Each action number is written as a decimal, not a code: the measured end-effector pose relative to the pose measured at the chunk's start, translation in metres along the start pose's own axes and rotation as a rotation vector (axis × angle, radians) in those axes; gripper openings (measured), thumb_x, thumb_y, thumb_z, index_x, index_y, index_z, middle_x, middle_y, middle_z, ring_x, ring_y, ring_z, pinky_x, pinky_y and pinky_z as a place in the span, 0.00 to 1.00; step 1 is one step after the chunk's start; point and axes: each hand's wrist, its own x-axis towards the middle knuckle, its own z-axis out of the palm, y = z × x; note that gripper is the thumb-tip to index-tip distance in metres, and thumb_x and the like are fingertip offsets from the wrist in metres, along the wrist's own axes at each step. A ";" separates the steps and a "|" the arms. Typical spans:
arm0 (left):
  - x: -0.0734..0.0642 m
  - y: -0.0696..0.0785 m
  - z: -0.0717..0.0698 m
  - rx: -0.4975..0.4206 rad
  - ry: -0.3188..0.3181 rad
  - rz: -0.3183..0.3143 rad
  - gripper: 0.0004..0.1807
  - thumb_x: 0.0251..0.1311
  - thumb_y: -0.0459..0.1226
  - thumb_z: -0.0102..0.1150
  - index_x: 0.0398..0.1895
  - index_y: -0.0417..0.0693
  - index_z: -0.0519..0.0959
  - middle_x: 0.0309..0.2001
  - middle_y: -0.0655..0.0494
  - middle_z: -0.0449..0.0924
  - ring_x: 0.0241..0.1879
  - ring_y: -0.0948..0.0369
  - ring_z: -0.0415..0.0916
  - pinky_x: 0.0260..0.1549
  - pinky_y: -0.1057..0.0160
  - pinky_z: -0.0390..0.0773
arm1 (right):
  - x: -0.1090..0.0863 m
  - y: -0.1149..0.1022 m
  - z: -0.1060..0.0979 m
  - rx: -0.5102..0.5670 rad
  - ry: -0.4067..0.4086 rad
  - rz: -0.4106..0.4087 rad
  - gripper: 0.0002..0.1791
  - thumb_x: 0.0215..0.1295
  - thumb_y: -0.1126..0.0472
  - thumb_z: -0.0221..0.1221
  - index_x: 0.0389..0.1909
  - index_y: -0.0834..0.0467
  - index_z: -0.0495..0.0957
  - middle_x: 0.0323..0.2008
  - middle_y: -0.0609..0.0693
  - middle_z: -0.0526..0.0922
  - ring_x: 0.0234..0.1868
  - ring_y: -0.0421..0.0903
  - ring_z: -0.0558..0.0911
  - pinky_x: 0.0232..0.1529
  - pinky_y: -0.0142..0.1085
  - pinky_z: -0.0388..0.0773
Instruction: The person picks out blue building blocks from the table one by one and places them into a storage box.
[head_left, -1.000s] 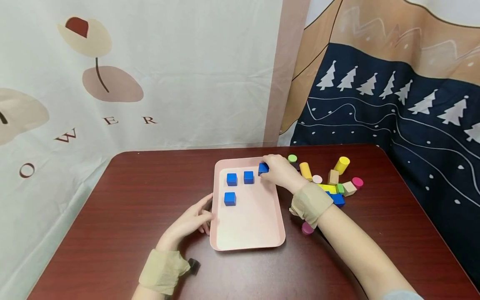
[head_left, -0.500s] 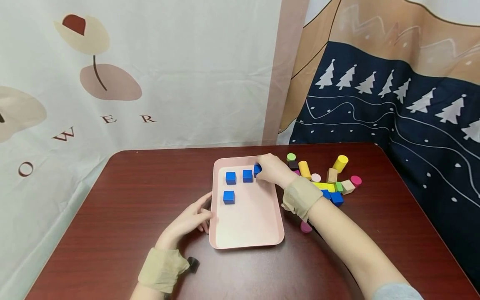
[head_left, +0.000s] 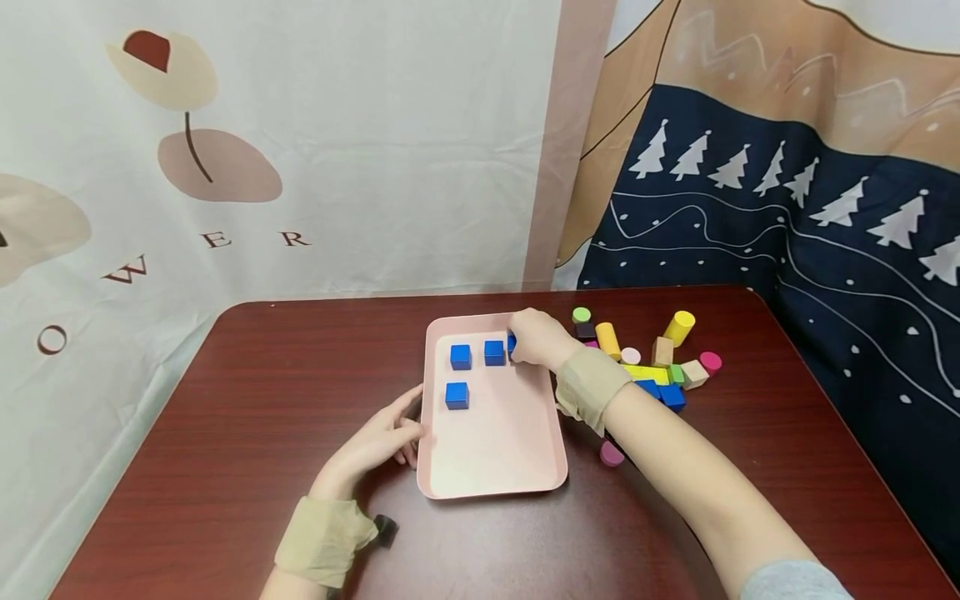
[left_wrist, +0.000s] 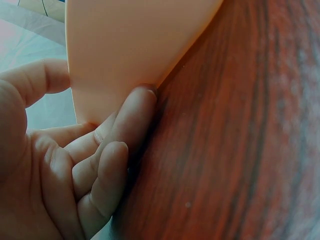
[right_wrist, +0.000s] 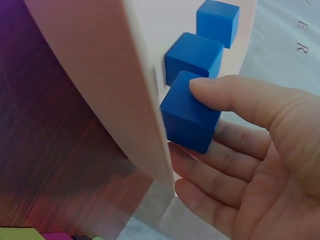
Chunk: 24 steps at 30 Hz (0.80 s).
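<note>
A pink tray (head_left: pixel 495 454) lies on the brown table. Three blue cubes sit spaced apart in it: a back left cube (head_left: pixel 461 357), a cube (head_left: pixel 494 352) to its right, and a nearer cube (head_left: pixel 457 396). My right hand (head_left: pixel 540 340) is at the tray's back right corner, pinching another blue cube (right_wrist: pixel 189 112) between thumb and fingers, in line with the back pair. Its fingers mostly hide that cube in the head view. My left hand (head_left: pixel 377 437) holds the tray's left side, thumb at the rim and fingers (left_wrist: pixel 132 117) against the outer wall.
Right of the tray lies a loose pile: yellow cylinders (head_left: pixel 679 328), a yellow bar (head_left: pixel 645 374), blue blocks (head_left: pixel 672 397), wooden blocks (head_left: pixel 694 374), a green block (head_left: pixel 676 374) and pink discs (head_left: pixel 710 362). A magenta disc (head_left: pixel 611 454) lies nearer, beside my right forearm. Printed curtains hang behind.
My right hand has moved slightly left with its blue cube, closer to the back cubes in the tray. The left hand stays at the tray's side.
</note>
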 end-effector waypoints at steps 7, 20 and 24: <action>0.000 0.000 0.001 0.000 0.000 0.005 0.39 0.61 0.32 0.52 0.74 0.39 0.48 0.22 0.48 0.78 0.17 0.51 0.76 0.16 0.62 0.74 | 0.005 0.000 0.003 -0.114 -0.013 -0.016 0.16 0.50 0.63 0.70 0.42 0.61 0.81 0.33 0.51 0.80 0.33 0.48 0.75 0.38 0.39 0.77; -0.003 0.006 0.002 -0.026 0.003 0.002 0.40 0.61 0.31 0.53 0.74 0.40 0.48 0.24 0.48 0.80 0.18 0.49 0.76 0.17 0.60 0.75 | 0.005 0.000 0.005 -0.180 -0.032 -0.033 0.16 0.48 0.62 0.72 0.38 0.60 0.80 0.31 0.50 0.79 0.33 0.47 0.75 0.39 0.41 0.76; -0.002 0.005 0.002 -0.012 0.007 0.003 0.39 0.61 0.32 0.53 0.74 0.40 0.49 0.23 0.48 0.79 0.17 0.50 0.76 0.16 0.61 0.74 | 0.005 0.000 0.006 -0.182 -0.029 -0.033 0.17 0.48 0.61 0.73 0.39 0.60 0.80 0.32 0.50 0.80 0.33 0.47 0.75 0.40 0.40 0.76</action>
